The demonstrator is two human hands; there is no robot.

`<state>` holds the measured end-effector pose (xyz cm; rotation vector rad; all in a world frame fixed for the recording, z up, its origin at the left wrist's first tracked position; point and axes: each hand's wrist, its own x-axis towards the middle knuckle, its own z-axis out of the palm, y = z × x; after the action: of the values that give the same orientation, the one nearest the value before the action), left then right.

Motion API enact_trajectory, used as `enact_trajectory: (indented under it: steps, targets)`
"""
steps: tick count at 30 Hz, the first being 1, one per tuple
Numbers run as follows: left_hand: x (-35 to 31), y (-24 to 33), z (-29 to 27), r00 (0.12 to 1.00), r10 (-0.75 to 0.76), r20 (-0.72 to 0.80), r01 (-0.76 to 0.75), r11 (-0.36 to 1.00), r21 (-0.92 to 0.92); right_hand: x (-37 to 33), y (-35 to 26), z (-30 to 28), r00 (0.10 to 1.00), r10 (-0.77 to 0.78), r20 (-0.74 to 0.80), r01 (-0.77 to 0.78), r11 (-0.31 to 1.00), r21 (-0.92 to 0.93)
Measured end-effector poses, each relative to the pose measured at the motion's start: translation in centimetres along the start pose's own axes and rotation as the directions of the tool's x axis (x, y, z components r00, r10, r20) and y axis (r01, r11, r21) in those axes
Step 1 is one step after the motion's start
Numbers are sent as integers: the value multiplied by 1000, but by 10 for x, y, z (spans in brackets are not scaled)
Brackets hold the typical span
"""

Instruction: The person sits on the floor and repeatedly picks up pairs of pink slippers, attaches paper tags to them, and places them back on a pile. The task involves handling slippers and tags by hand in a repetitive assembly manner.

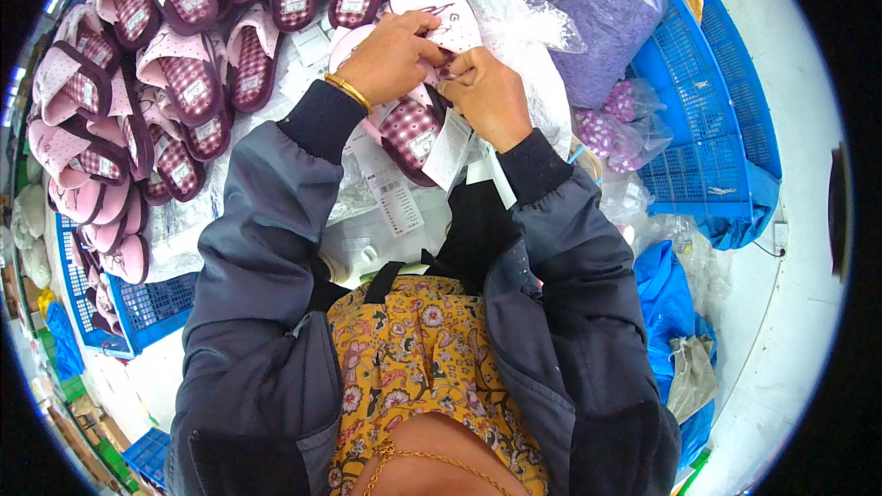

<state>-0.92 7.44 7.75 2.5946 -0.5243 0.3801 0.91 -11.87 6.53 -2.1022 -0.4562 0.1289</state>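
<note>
My left hand (393, 57) and my right hand (491, 96) meet at a pink slipper (434, 7) with a pale printed upper. The fingers of both are closed at its lower edge, pinching around a small dark spot. What exactly sits between the fingertips is too small to tell. Just below my hands lies another slipper (409, 136) with a maroon checked insole and dark trim. A white paper tag (448, 152) hangs under my right hand. Below my left wrist is a printed tag (395, 202) with a barcode.
Rows of pink slippers (184, 73) crowd the left and far side of the table. A blue plastic basket (152, 303) stands at lower left. On the right, a blue crate (694, 119) sits beside a clear bag of purple items (597, 14) and a smaller dotted bundle (616, 142).
</note>
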Motion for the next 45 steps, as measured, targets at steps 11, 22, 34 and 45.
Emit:
enact_trajectory:
  steps: [11, 22, 34, 45]
  targets:
    - [-7, -7, 6, 1000, -30, -3, 29, 993, -117, 5, -1, -1, 1000, -2, 18, 2, 1000, -25]
    - [-8, -5, 6, 999, -42, -10, 40, 991, -126, 8, 4, -3, 998, 11, 58, -14, 999, 40]
    - [-5, -3, 6, 999, -40, -16, 39, 996, -81, 10, -4, 5, 1000, 25, 0, -25, 1000, -17]
    - [9, -1, 4, 990, 139, -22, -131, 968, 214, 5, -6, 11, 998, 8, -57, -12, 998, -55]
